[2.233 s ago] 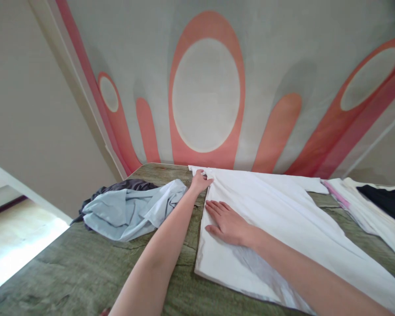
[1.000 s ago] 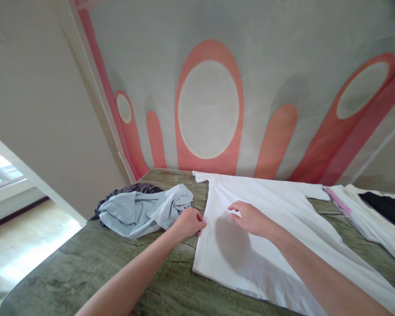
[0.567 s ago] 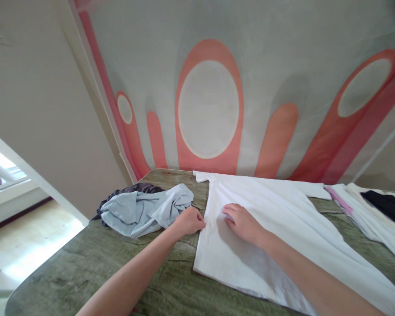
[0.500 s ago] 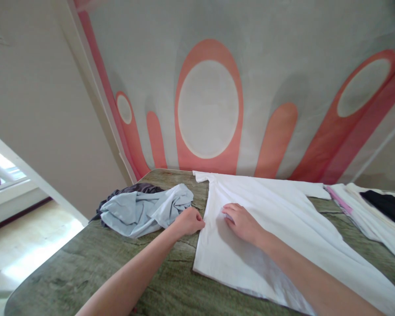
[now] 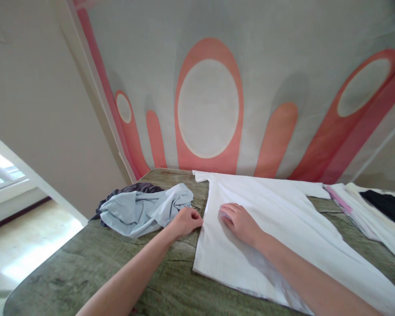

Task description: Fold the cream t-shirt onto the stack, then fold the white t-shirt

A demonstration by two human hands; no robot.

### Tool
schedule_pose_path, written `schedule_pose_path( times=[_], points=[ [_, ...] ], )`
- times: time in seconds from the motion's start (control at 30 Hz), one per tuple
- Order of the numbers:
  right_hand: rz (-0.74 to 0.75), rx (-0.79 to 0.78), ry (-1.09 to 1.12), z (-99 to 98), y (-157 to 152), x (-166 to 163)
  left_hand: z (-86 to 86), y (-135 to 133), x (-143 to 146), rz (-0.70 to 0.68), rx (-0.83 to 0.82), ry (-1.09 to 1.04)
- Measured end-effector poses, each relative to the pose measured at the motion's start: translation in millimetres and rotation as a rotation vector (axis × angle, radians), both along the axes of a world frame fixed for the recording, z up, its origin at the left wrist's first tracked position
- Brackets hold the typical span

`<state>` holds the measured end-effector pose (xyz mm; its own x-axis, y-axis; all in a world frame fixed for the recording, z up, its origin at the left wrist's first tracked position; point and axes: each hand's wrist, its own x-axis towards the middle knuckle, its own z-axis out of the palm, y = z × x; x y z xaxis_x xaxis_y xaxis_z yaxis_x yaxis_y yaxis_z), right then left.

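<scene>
A white T-shirt [image 5: 266,210] lies spread sideways over the green-brown table [image 5: 171,276], a few soft wrinkles running across it. At its left edge, my left hand [image 5: 187,220] is closed, thumb and fingertips pinching the fabric. My right hand [image 5: 239,223] is over the shirt just to the right, its fingers loosely curved and apart from the thumb, with nothing in it. Whether those fingertips press on the cloth is hard to see. Close behind my left hand is a crumpled light grey garment [image 5: 141,210].
A dark garment [image 5: 131,191] lies bunched behind the grey one. At the right end is a pile of clothes [image 5: 365,215], white with pink and black pieces. A wall with pink and orange shapes [image 5: 209,162] stands along the table's back edge; the floor [image 5: 42,245] shows at left.
My left hand has shifted very slightly left at the shirt's edge, and my right hand has moved a touch left over the cloth. The shirt and other clothes stay where they were.
</scene>
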<state>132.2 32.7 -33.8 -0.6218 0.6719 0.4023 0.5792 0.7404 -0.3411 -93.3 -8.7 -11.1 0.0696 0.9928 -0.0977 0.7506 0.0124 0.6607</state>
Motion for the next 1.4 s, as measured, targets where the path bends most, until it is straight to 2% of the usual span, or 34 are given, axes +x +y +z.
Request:
schedule_pose_path(
  times=[0.23, 0.43, 0.53, 0.67, 0.77, 0.9, 1.17, 1.3, 1.4],
  points=[
    [0.026, 0.013, -0.096, -9.5, 1, 0, -6.6, 1, -2, 0.048, 0.009, -0.077],
    [0.029, -0.038, -0.163, -5.1, -3, 0, -13.1, 1, -2, 0.112, -0.087, -0.3],
    [0.084, -0.053, -0.159, 4.0, -15, -6, -16.2, 1, -4, 0.094, -0.092, -0.322],
    [0.25, -0.024, -0.138, 11.4, -43, -22, -19.4, 2, -8, 0.039, -0.037, -0.237],
    [0.273, -0.013, -0.142, 8.0, -60, -32, -18.9, 4, -10, 0.034, -0.075, -0.326],
    [0.285, -0.02, -0.177, 1.4, -66, -34, -16.9, 6, -10, 0.037, -0.134, -0.443],
    [0.312, -0.135, -0.223, 7.4, -66, -30, -15.9, 7, -15, -0.015, -0.064, -0.202],
    [0.321, -0.197, -0.239, 16.9, -69, -27, -8.2, 6, -13, -0.075, 0.086, 0.064],
    [0.332, -0.226, -0.244, 24.0, -70, -24, -0.6, 9, 2, -0.123, 0.255, 0.208]
  ],
)
